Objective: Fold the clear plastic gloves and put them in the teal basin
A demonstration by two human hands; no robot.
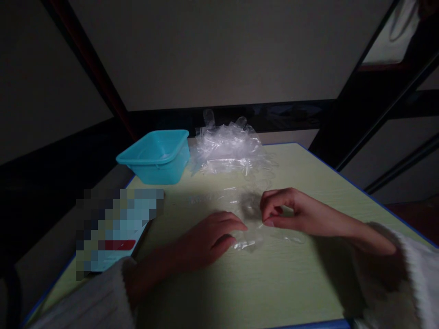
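Note:
A thin clear plastic glove (248, 228) lies flat on the pale green table (240, 283) between my hands. My left hand (206, 237) rests palm down on its near left part, fingers stretched and pressing the film. My right hand (291, 212) hovers just to the right, thumb and fingers pinched together on the glove's edge. Behind them, at the table's far side, sits a loose pile of clear plastic gloves (229, 148). Both wrists wear cream knitted sleeves.
A turquoise plastic tub (157, 157) stands at the far left of the table, beside the pile. A blurred flat packet (116, 228) lies near the left edge. Dark metal frame bars rise behind and to the right. The table has a blue rim.

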